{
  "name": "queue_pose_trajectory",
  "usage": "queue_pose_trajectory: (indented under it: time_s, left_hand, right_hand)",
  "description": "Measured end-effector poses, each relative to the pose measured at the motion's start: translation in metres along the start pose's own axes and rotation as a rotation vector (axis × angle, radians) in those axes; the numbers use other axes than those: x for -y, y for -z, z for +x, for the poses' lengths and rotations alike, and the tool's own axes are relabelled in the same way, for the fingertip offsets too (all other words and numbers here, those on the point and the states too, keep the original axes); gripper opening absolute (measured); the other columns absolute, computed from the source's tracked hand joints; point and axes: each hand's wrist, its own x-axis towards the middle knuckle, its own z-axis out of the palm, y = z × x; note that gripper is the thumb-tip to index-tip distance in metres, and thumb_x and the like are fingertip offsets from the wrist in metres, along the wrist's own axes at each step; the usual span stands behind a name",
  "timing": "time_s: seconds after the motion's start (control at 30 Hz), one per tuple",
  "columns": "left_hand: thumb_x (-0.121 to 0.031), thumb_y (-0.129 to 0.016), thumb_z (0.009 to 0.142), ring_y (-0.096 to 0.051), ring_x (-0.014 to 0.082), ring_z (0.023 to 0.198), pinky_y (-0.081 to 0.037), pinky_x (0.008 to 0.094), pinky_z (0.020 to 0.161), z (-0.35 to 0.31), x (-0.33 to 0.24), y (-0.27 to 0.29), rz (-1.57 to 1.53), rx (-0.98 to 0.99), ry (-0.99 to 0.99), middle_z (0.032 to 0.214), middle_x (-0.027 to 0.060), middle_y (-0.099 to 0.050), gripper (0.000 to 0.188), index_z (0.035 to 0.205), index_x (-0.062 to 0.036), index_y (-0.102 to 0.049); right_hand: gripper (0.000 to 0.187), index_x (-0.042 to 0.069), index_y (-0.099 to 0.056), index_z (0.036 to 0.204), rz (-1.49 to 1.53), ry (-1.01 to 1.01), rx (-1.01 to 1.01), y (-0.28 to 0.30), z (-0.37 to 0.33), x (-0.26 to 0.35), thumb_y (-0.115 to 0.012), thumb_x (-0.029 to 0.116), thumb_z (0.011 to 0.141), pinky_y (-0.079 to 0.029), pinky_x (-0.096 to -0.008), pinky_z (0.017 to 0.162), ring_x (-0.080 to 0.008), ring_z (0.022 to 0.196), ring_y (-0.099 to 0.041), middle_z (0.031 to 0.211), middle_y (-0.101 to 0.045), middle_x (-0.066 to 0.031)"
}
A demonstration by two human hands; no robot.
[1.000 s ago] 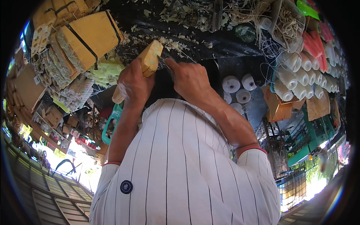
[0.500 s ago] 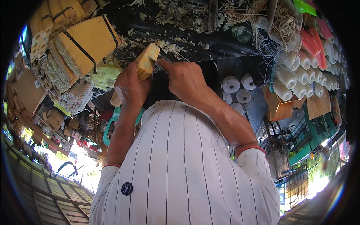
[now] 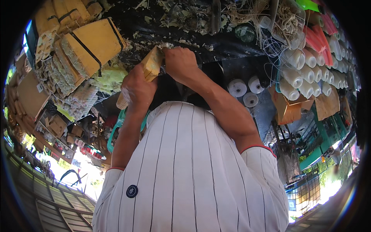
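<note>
1 large yellow slab (image 3: 96, 36) at left, 2 black bands (image 3: 85, 49) across it; here's the left hand (image 3: 136, 86) gripping 1 yellow block (image 3: 153, 63), held between both hands; right hand (image 3: 179, 63) curled alongside, can't tell its contents; then 3 white spools (image 3: 236, 88).

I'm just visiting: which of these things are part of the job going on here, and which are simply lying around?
Part of the job:
yellow block, gripped in the left hand
right hand, close by the block's upper end; any tool there is unclear

Apparently just lying about:
strapped yellow stack
white spools
pale cord
cardboard box
</note>
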Motion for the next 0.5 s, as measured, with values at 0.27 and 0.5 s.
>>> queue_pose_trajectory:
  time_s: [0.27, 0.5]
  left_hand:
    - [-0.018, -0.093, 0.068, -0.072, 0.0392, 0.077, -0.055, 0.0484, 0.067, 0.0, -0.002, 0.002, -0.032, 0.015, -0.002, 0.086, 0.0159, -0.073, 0.049, 0.11, -0.0089, -0.068]
    - [-0.017, -0.093, 0.067, -0.072, 0.0401, 0.077, -0.055, 0.0494, 0.067, 0.002, -0.001, 0.001, -0.026, -0.01, 0.007, 0.085, 0.0161, -0.072, 0.05, 0.109, -0.0086, -0.067]
  right_hand:
    - [0.054, 0.01, -0.07, 0.132, 0.059, -0.032, 0.058, 0.013, -0.021, 0.007, -0.065, 0.008, 0.079, -0.058, -0.0496, 0.074, -0.0402, 0.082, -0.074, 0.086, -0.075, -0.0213]
    - [0.018, 0.001, -0.076, 0.095, 0.053, 0.002, -0.066, 0.005, -0.02, 0.006, -0.066, 0.009, 0.082, -0.06, -0.049, 0.071, -0.0406, 0.079, -0.075, 0.083, -0.074, -0.0213]
